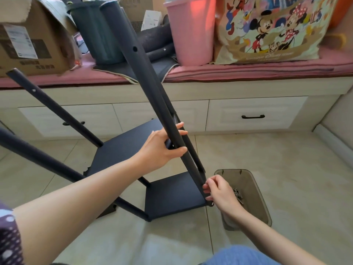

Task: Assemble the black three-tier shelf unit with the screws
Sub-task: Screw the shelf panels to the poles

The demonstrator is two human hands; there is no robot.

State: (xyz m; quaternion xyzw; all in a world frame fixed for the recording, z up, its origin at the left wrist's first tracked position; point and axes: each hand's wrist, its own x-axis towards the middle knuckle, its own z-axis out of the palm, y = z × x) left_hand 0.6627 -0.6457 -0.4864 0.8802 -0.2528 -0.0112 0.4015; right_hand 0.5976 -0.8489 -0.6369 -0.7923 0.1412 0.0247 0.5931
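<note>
Two hands work on the black shelf unit (172,194) lying on the floor tiles at centre. Left hand (162,148) curls around a leaning black pole (145,77); right hand (219,190), at 5 o'clock, pinches the pole's foot at the shelf corner. Screws (237,194) lie in a brown tray (252,188) at the right hand's 3 o'clock.
</note>
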